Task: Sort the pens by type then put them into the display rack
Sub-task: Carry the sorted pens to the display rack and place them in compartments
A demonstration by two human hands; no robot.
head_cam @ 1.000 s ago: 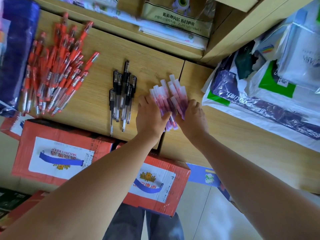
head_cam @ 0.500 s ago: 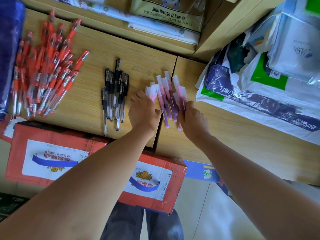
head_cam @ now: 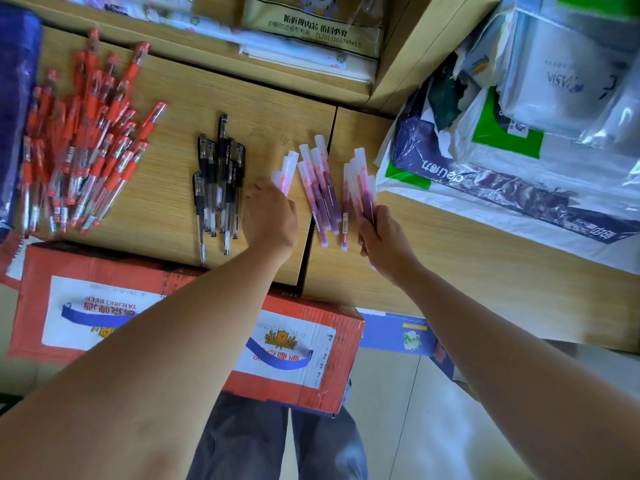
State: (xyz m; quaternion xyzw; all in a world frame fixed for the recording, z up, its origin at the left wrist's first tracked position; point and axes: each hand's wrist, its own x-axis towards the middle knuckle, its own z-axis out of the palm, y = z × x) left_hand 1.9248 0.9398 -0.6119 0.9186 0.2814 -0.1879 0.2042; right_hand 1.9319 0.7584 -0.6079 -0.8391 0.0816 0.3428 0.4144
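Note:
Three groups of pens lie on the wooden counter (head_cam: 485, 271). A big pile of red pens (head_cam: 86, 150) is at the left, and several black pens (head_cam: 221, 181) lie in the middle. Several pink pens (head_cam: 320, 188) with white caps lie loose on the counter between my hands. My left hand (head_cam: 270, 216) rests on the counter and grips a few pink pens by their lower ends. My right hand (head_cam: 381, 237) holds a small bundle of pink pens (head_cam: 360, 188), caps pointing away from me. No display rack is in view.
Plastic bags of stationery (head_cam: 502, 161) cover the counter's right side. A shelf with packaged goods (head_cam: 311, 32) runs along the back. A blue package (head_cam: 17, 116) lies at the far left. Red cardboard boxes (head_cam: 86, 306) stand on the floor against the counter's front edge.
The pink pens were one bunch under both hands; now my hands have moved apart, each holding some, with several left lying between them.

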